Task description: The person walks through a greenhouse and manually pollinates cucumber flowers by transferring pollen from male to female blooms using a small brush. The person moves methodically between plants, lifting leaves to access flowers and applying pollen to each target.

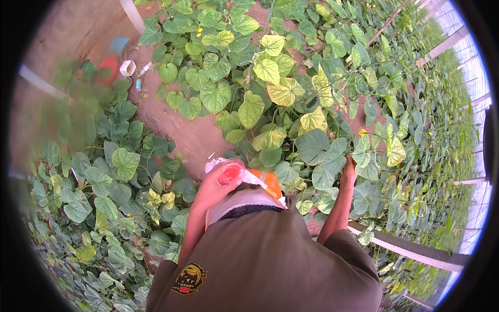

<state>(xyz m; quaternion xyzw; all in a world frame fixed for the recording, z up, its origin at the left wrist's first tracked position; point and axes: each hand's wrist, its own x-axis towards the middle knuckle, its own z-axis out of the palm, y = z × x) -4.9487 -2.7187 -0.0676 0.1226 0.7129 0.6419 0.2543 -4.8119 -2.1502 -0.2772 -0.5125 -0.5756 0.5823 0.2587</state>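
Note:
My left hand is wrapped around a small clear plastic cup, red inside, held in front of my waist. Whether the red is liquid or the cup's own colour is unclear. An orange and white plastic sack hangs at my waist, just behind and beside the cup. My right hand reaches out to the right among the broad leaves of a cucumber-like vine. Leaves cover its fingertips, so what they touch is hidden. A yellow flower shows just beyond that hand.
Dense vines flank a bare soil path. On the ground at the far left are a red basin, a white container and small bottles. A pale beam crosses at the lower right.

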